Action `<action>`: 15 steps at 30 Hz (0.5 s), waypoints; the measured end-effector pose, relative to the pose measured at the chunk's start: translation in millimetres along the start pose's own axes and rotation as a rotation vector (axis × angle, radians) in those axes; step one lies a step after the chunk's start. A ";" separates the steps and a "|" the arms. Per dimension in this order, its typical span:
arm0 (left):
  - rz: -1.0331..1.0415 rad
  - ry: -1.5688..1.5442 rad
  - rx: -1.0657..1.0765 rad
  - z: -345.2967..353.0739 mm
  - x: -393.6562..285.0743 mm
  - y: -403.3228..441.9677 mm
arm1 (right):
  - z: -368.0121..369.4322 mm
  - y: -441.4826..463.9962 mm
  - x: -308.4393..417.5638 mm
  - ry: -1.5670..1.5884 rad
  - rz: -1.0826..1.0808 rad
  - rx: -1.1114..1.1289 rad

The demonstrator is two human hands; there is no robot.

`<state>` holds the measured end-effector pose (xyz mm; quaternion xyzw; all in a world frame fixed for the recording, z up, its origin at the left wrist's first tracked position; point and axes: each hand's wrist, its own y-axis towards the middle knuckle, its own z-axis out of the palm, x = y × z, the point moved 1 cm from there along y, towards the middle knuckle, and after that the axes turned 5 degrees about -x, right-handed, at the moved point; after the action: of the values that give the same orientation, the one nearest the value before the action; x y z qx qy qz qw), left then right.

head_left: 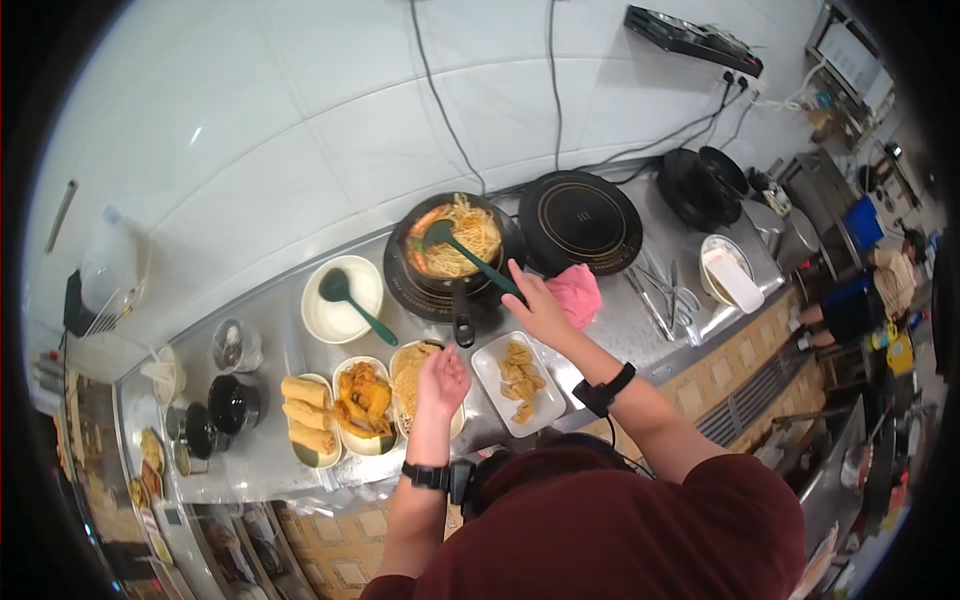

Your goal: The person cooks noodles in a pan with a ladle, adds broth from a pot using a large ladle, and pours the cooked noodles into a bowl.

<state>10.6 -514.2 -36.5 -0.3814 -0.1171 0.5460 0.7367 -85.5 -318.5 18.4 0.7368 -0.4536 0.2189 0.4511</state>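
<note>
My right hand (540,308) is closed round the handle of a green spatula (480,262), whose head rests in a pan (510,240) of noodles (470,240) with reddish pieces at the left. My left hand (443,382) is raised near the end of the pan's black handle (462,318), over a dish of pale noodles (408,378); its fingers are curled, and whether they hold anything is too small to tell. Right of it lies a white tray (552,408) with golden fried pieces (521,380). The pan sits on a round black cooker (408,292).
A white bowl (318,318) holds a green ladle (338,286). Dishes of rolls (307,414) and fried food (364,400) stand left. A second round cooker (580,222), pink cloth (574,296), tongs (650,304) and scissors (682,302) lie right. A person (860,290) stands far right.
</note>
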 end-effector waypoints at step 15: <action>-0.162 0.267 -0.041 -49.2 84.2 -70.7 | -263.1 -433.0 -165.2 -0.611 1.311 0.648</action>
<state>121.8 -468.3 -41.8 -0.4548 -0.0598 0.4267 0.7794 230.8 65.0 -173.6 0.4415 -0.8127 0.3491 -0.1511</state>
